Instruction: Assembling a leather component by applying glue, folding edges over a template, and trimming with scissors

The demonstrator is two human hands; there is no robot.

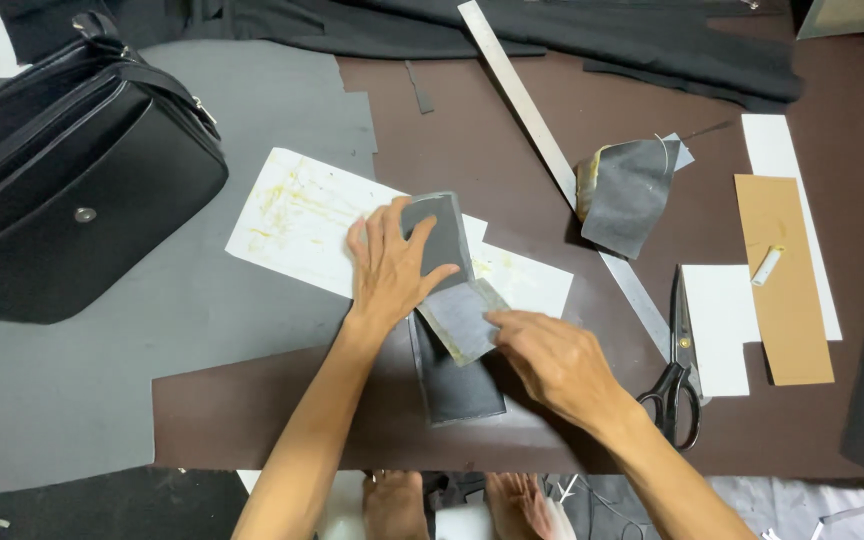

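Observation:
My left hand (390, 262) lies flat with fingers spread on a folded grey leather piece (444, 232), pressing its left side down. My right hand (550, 355) pinches a lighter grey lining flap (460, 318) at its lower right edge. Beneath both runs a long black leather strip (457, 385) that reaches toward me. All of it rests on a white sheet of paper (302, 215) stained with yellow glue.
A black bag (62, 170) sits at the left on grey material. A long metal ruler (542, 140), black scissors (679, 370), a folded grey piece (627, 195), white and tan card strips (787, 270) and black fabric (592, 30) lie around on brown leather (512, 130).

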